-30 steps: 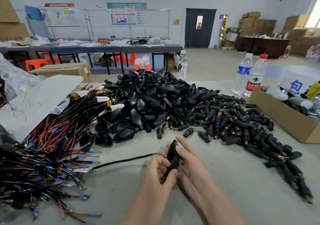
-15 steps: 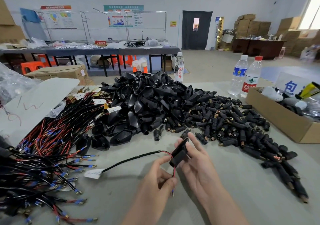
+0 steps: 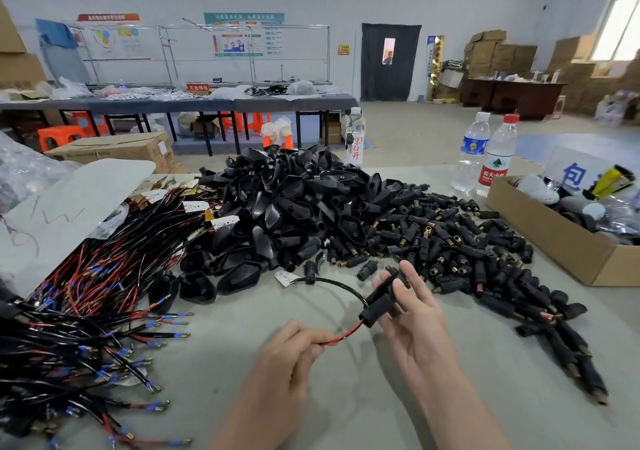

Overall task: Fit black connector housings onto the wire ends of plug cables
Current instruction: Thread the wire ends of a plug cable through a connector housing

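Pinching red wire [image 3: 346, 333] in curled fingers, left hand [image 3: 291, 356] sits at 6 o'clock. Right hand [image 3: 419, 325] grips black connector housing [image 3: 379, 306], wire entering its lower end. Black cable [image 3: 332, 281] arcs from housing toward 11 o'clock. Housing pile [image 3: 294, 207] at 12 o'clock on table [image 3: 363, 408].

The right hand [image 3: 415, 325] is holding a black connector housing [image 3: 379, 306]. At its 7 o'clock, the left hand [image 3: 291, 356] is pinching the red wire [image 3: 343, 335] running from it. A housing pile [image 3: 294, 207] is lying at 12 o'clock and loose cables [image 3: 86, 293] at 9.
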